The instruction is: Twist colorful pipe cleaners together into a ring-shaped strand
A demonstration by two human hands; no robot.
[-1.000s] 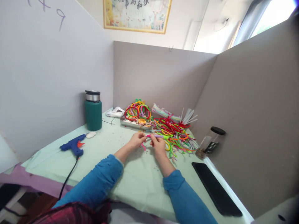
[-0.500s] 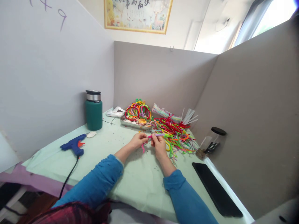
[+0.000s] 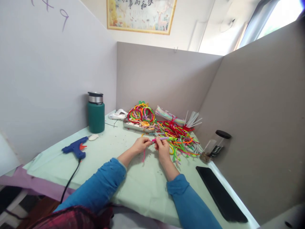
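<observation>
Close to each other above the middle of the table, my two hands pinch a thin fuzzy craft piece. My left hand [image 3: 141, 145] has its fingers closed on a pink pipe cleaner [image 3: 144, 156], whose loose tail hangs below them. Fingers of my right hand [image 3: 163, 149] are closed around a coiled, pink and lilac pipe-cleaner stick [image 3: 164, 138] that points right, towards bright green. Whether that green tip belongs to the stick or to the heap behind, I cannot tell. Just beyond my right hand lies a heap of coloured pipe cleaners [image 3: 177, 129].
A metal tray [image 3: 135, 128] holds fuzzy rings and scraps. On the left are a green bottle [image 3: 96, 117] and a blue glue gun [image 3: 76, 147] with its cord. To the right, a black slab [image 3: 220, 192] and a clear jar [image 3: 215, 144] stand near the partition [image 3: 257, 105].
The pink tail has swung slightly left and hangs straighter and lower. My left hand has shifted a little at the pink end; my right hand has hardly moved.
</observation>
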